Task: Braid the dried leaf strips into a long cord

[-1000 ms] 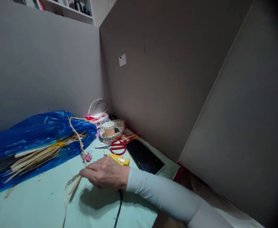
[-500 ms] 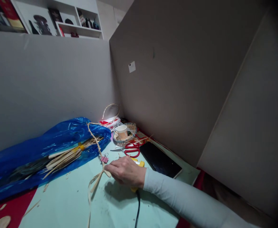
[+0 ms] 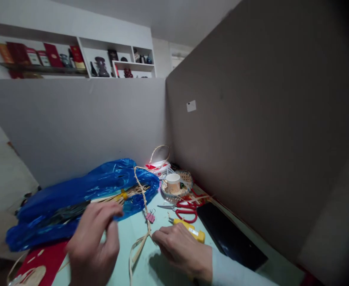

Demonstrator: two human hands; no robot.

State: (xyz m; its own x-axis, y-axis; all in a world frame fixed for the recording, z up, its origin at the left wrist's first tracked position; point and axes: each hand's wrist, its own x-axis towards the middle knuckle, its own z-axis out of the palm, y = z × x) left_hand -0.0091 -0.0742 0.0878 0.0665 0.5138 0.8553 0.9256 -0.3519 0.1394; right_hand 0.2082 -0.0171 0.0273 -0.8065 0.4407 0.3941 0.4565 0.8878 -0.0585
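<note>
My right hand (image 3: 182, 251) rests on the pale green mat, its fingertips pressing the loose end of a braided straw cord (image 3: 142, 198). A pink binder clip (image 3: 150, 217) hangs on that cord just above my fingers. A yellow glue gun (image 3: 190, 230) lies right behind my right hand. My left hand (image 3: 92, 246) hovers at the lower left, fingers spread and blurred, holding nothing, close to the bundle of straw strips (image 3: 119, 197) on a blue plastic bag (image 3: 81, 198).
Red-handled scissors (image 3: 186, 210), a small woven basket (image 3: 186, 186) with a paper cup (image 3: 173, 183), and a dark phone (image 3: 232, 240) lie along the grey partition on the right. A red sheet (image 3: 40, 264) sits at the lower left. Shelves with red boxes stand behind.
The view has tilted up and shifted right. My left hand has come into view at the lower left. My right hand stays on the cord's end.
</note>
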